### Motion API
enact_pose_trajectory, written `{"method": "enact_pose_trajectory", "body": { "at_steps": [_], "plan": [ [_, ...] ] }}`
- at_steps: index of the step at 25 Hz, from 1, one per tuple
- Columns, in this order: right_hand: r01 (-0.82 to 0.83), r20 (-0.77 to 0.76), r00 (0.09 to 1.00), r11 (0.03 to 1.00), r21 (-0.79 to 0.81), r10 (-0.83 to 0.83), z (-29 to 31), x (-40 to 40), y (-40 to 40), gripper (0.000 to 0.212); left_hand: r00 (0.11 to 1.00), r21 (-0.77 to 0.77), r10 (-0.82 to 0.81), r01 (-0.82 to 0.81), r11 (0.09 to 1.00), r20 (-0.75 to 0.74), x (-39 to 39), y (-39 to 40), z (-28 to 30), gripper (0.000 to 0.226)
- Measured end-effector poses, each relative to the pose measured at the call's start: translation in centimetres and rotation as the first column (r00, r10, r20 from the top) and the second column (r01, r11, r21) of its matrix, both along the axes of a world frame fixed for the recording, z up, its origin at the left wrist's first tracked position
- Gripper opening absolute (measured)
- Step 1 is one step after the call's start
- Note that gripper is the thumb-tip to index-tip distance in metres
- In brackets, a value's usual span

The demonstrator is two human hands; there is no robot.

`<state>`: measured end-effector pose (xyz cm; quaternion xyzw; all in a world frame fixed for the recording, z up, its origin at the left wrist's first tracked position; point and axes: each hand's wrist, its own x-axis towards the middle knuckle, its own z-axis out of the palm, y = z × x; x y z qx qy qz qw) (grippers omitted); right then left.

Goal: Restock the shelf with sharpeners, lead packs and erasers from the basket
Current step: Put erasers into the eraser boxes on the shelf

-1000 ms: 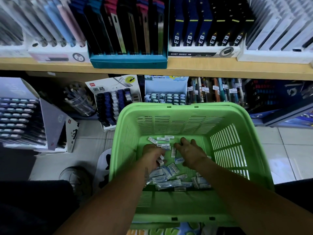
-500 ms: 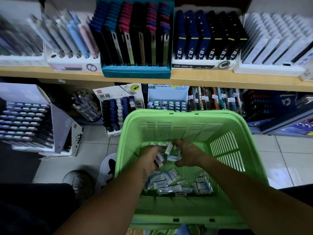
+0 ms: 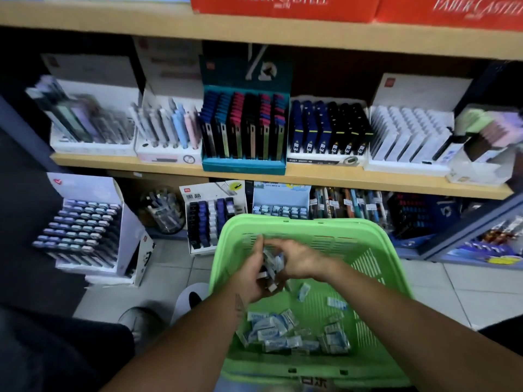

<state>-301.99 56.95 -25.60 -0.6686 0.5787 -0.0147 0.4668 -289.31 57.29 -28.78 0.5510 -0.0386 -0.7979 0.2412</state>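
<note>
Green basket (image 3: pixel 382 278), both hands (image 3: pixel 278 264) raised together, cupping small packs (image 3: pixel 271 263), blurred.

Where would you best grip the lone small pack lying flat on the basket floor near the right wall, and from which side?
Judging from the head view, pinch the small pack across its short sides, coming straight down from above. It lies flat and apart from the pile, and the green basket walls block a sideways approach. Both hands, left hand and right hand, already hold packs, so one must empty first.
</note>
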Motion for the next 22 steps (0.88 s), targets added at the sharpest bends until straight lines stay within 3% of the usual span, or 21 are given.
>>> {"method": "enact_pose_trajectory", "body": {
  "at_steps": [2, 5, 8, 12, 16, 19, 22],
  "plan": [
    [0.020, 0.081, 0.996, 1.000, 0.005, -0.021, 2.3, 0.1, -0.5, 0.093, 0.998, -0.064, 0.036, -0.039, 0.997, -0.053, 0.6, -0.3, 2.3, 0.062],
    [0.073, 0.248, 0.967, 0.996, -0.056, -0.057, 6.2, 0.0, -1.0, 0.078, 0.998, -0.186, 0.046, -0.054, 0.981, -0.048, 2.4, -1.3, 6.6, 0.050],
    [0.179, 0.407, 0.904, 0.980, -0.089, -0.129, 10.7, 0.5, -1.1, 0.062, 0.999, -0.312, 0.015, -0.005, 0.950, 0.030, 4.6, -2.2, 10.7, 0.048],
    [0.260, 0.545, 0.828, 0.952, -0.163, -0.132, 16.6, 3.2, -1.0, 0.064, 0.987, -0.475, -0.122, 0.156, 0.866, 0.102, 8.5, -2.9, 17.5, 0.041],
    [0.263, 0.564, 0.824, 0.922, -0.285, -0.061, 22.8, 7.2, -1.8, 0.072, 0.965, -0.655, -0.152, 0.256, 0.711, 0.213, 13.3, -3.5, 24.4, 0.037],
    [0.217, 0.529, 0.848, 0.900, -0.377, 0.018, 27.3, 10.2, -3.0, 0.060, 0.968, -0.749, -0.053, 0.223, 0.624, 0.243, 16.2, -3.4, 28.5, 0.017],
    [0.167, 0.406, 0.911, 0.834, -0.526, 0.073, 31.6, 13.5, -4.6, 0.045, 0.962, -0.820, 0.046, 0.202, 0.535, 0.268, 18.7, -4.2, 31.6, 0.014]
  ]
}}
